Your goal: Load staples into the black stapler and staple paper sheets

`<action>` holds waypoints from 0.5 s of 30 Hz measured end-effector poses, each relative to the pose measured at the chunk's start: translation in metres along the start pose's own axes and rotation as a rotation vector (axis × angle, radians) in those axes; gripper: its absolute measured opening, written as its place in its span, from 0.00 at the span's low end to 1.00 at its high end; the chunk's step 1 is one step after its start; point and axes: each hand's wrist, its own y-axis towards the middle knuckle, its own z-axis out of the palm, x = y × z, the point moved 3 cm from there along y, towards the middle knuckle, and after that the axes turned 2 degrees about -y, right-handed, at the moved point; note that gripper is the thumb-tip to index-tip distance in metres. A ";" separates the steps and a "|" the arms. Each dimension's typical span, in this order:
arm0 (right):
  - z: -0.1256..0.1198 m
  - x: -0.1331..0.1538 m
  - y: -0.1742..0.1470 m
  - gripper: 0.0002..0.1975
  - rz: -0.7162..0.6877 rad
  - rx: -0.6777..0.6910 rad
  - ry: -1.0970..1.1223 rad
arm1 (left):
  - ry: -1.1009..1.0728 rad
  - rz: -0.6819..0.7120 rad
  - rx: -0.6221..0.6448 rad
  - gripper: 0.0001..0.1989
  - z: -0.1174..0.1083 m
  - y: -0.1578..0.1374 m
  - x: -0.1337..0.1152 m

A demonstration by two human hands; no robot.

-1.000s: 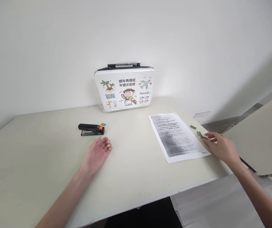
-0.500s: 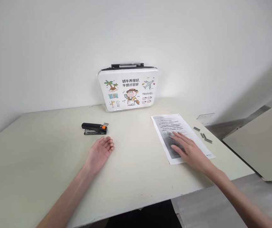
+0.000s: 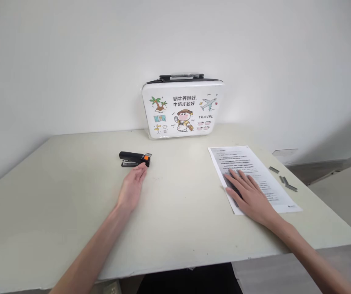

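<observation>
A black stapler (image 3: pixel 134 159) with an orange end lies on the pale table (image 3: pixel 71 196), and most else can be placed from it. Behind it and to its right, a white case (image 3: pixel 182 107) printed with cartoon travel pictures stands upright against the wall. Well to the right of the stapler lies a printed sheet of paper (image 3: pixel 251 175), and beyond the sheet's far edge a few grey strips of staples (image 3: pixel 285 180) rest loose on the tabletop. The left hand (image 3: pixel 133 186) lies open and loose just in front of the stapler, its fingertips (image 3: pixel 143 170) at the orange end, grasping nothing; whether they touch it cannot be told. The right hand (image 3: pixel 249 194) lies flat, fingers spread, on the near part of the paper, holding nothing. Nothing stands between either hand and the stapler. A second ago the right hand was out by the staple strips past the paper; it has since come back onto the sheet. The left hand, then palm up and short of the stapler, has turned over and moved up to it.
</observation>
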 end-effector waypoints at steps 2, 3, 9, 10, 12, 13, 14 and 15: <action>0.001 0.000 -0.001 0.32 -0.003 -0.013 -0.013 | -0.003 0.004 -0.008 0.07 -0.001 0.003 0.000; 0.001 0.000 -0.001 0.32 -0.006 -0.016 -0.021 | -0.005 0.015 -0.015 0.07 -0.003 0.005 -0.001; -0.001 0.002 -0.002 0.32 -0.008 0.001 -0.062 | 0.020 0.103 -0.009 0.03 -0.017 0.024 -0.008; -0.001 0.003 -0.002 0.32 -0.007 -0.002 -0.065 | 0.029 0.124 -0.005 0.02 -0.020 0.027 -0.009; -0.002 0.003 -0.002 0.31 -0.012 -0.019 -0.067 | 0.052 0.168 -0.024 0.02 -0.025 0.031 -0.011; -0.002 0.003 -0.002 0.31 -0.019 -0.027 -0.066 | 0.065 0.191 -0.044 0.02 -0.027 0.033 -0.011; -0.002 0.002 -0.002 0.31 -0.025 -0.034 -0.064 | 0.080 0.214 -0.062 0.03 -0.030 0.035 -0.012; -0.001 0.002 -0.002 0.31 -0.031 -0.037 -0.062 | 0.095 0.235 -0.075 0.04 -0.032 0.036 -0.013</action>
